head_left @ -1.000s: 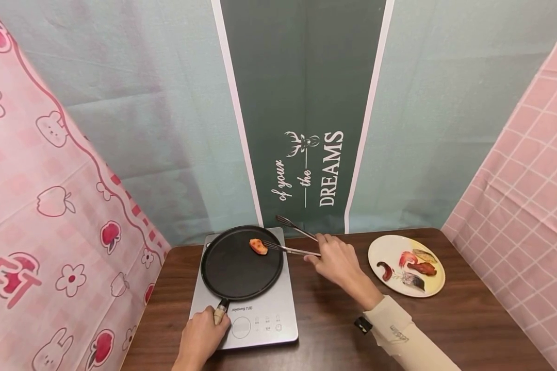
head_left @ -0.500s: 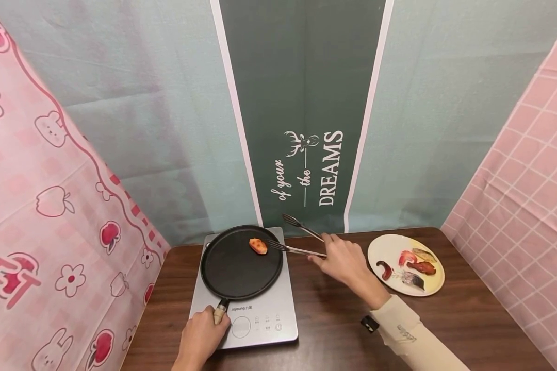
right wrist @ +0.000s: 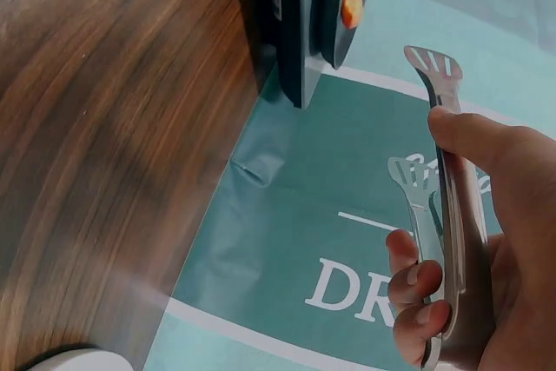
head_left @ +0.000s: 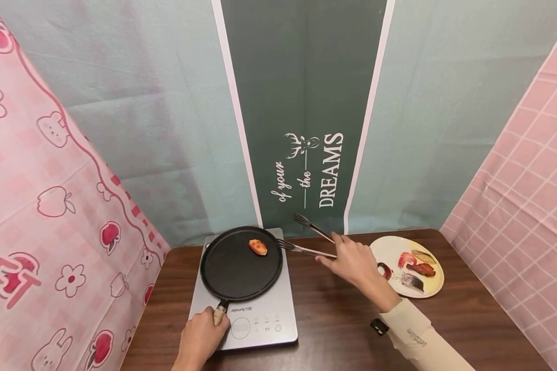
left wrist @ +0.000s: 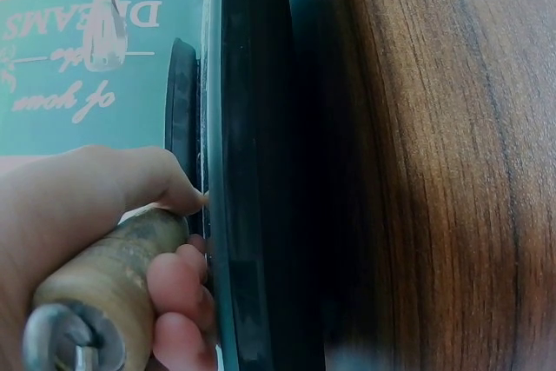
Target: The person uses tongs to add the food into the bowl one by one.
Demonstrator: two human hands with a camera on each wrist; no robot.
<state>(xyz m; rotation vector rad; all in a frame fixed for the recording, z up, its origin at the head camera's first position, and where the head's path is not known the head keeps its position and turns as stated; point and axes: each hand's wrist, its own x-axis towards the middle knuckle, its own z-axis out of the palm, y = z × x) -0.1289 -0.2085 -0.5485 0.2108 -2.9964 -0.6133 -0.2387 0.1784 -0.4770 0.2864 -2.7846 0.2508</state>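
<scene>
Smooth, shiny metal on the tongs (right wrist: 465, 232) I've got here, and on my other side it's a mottled, wood-like handle (left wrist: 109, 271) tipped with a glossy metal loop (left wrist: 45, 332), running up to a pan (head_left: 236, 270) with a flat, matt face! Beneath that I've a smooth cooktop (head_left: 285, 309) with a soft, metallic sheen, and across from it a glossy, ceramic-looking plate (head_left: 387, 251)! The table (head_left: 329, 314) shows me a wood grain with a satin gleam, the backdrop (head_left: 301, 67) is matt, creased cloth, and my sleeve (head_left: 427, 340) looks like dull, soft fabric
</scene>
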